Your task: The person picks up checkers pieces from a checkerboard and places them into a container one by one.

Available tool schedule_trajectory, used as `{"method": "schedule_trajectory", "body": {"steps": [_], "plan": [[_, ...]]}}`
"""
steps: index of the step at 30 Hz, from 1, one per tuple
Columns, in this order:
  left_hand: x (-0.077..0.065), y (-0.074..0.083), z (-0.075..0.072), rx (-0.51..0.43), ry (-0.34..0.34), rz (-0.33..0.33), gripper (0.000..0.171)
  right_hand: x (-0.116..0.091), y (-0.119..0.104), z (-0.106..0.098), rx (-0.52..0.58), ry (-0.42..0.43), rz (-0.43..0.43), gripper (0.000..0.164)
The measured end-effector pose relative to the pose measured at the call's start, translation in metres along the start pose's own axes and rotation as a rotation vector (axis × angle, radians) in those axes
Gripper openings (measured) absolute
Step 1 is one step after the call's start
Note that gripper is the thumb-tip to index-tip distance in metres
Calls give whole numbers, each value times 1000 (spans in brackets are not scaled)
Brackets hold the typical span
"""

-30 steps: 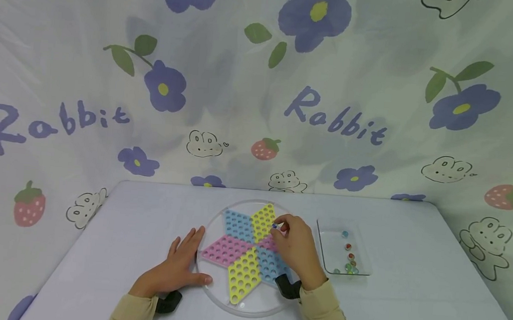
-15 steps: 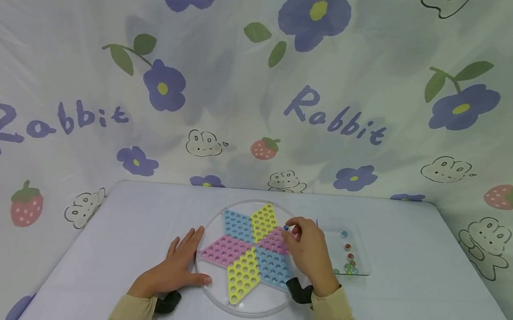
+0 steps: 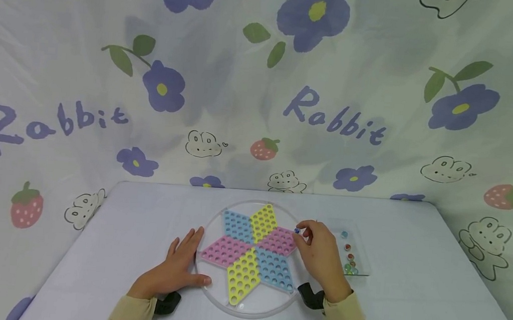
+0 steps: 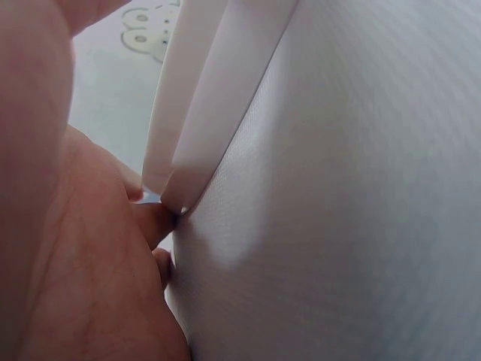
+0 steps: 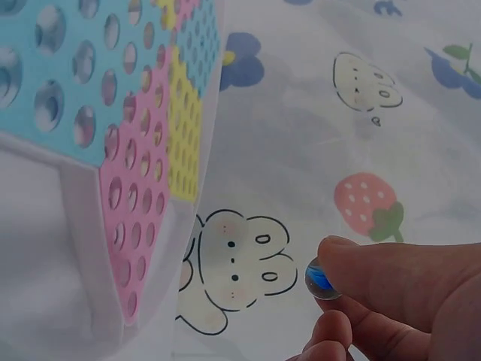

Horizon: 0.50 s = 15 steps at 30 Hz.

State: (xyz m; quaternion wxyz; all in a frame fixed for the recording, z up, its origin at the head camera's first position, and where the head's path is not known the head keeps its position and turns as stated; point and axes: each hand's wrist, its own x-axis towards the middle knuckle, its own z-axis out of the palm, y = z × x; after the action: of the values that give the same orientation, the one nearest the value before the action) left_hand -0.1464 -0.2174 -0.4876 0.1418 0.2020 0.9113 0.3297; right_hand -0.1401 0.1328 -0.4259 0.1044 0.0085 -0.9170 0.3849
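Observation:
A clear glass marble with a blue swirl (image 5: pixel 320 281) is pinched between the thumb and fingertips of my right hand (image 3: pixel 323 253). In the head view that hand is over the right rim of the Chinese checkers board (image 3: pixel 210 293), near the outer tip of a pink point. The board is round and clear-edged, with a six-pointed star of pink, yellow and blue triangles full of small holes. My left hand (image 3: pixel 174 270) rests at the board's left edge, fingers spread and thumb lying on the rim. Up close in the left wrist view, its fingers touch the board's side wall (image 4: pixel 203 105).
Right of the board stands a shallow clear tray (image 3: pixel 364 249), partly behind my right hand. Several marbles (image 3: pixel 349 269) lie in it, mostly near its front edge. A white table (image 3: pixel 418 293) carries everything, and a printed curtain (image 3: pixel 243 103) hangs behind it.
My right hand has moved to the right with the marble, from above the yellow and pink points to the board's right rim. The left hand has stayed still.

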Motion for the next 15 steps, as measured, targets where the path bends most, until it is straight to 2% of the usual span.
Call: {"method": "schedule_trajectory", "body": {"steps": [11,15], "plan": [[0,-1,0,-6,13,13,124,-3,15,-8,-27,59,-99,17],[0,-1,-1,0,16,16,124,-5,20,-11,-33,56,-80,17]]}}
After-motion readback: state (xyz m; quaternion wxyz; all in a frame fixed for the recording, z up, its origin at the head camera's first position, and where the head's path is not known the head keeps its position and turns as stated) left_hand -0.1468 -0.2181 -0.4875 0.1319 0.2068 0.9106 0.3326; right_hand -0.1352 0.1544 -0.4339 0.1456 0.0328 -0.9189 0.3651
